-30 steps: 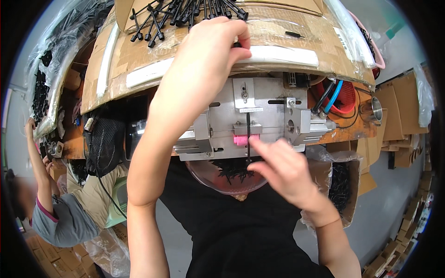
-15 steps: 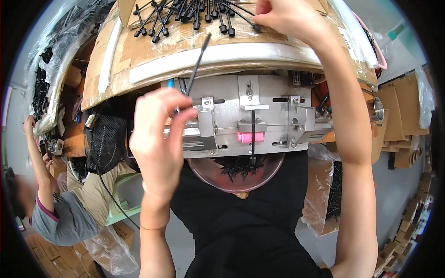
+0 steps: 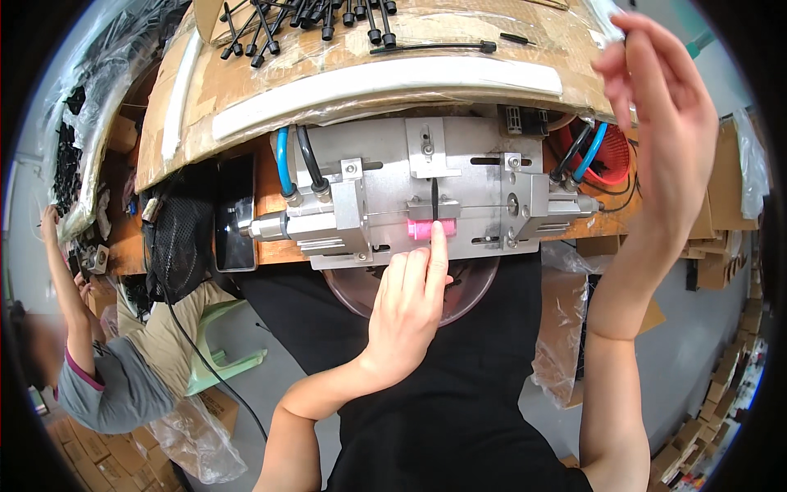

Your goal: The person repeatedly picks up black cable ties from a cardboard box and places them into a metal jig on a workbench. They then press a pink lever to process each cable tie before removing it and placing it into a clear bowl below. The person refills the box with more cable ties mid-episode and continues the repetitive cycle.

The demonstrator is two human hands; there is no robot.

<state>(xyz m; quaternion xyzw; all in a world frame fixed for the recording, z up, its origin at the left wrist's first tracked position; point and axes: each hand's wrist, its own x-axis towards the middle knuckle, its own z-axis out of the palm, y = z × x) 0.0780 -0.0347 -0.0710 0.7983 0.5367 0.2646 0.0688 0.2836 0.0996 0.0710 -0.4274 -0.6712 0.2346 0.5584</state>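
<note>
My left hand [image 3: 403, 297] is at the metal fixture [image 3: 389, 148], its index finger stretched along a thin black rod [image 3: 434, 193] that lies across a pink block [image 3: 420, 230]. Its other fingers are curled round the rod's near end, mostly hidden from sight. My right hand [image 3: 672, 115] is raised at the upper right, past the cardboard's edge. Its fingers are loosely bent and apart, and I make out nothing in them. A single black rod with a thick head [image 3: 434, 47] lies sideways on the cardboard, beside a short black piece [image 3: 516, 38].
Several black rods with thick heads [image 3: 328, 29] are heaped on the cardboard-covered surface [image 3: 361, 66]. Clear bowl [image 3: 477, 299] under the fixture's front edge; blue and black hoses [image 3: 285, 164] at its sides; red basket [image 3: 608, 156] behind right. At left sits another person [image 3: 115, 377].
My left hand has come down from the fixture's left side onto the rod at the pink block. My right hand has left the rod heap and swung right. One rod now lies sideways on the cardboard.
</note>
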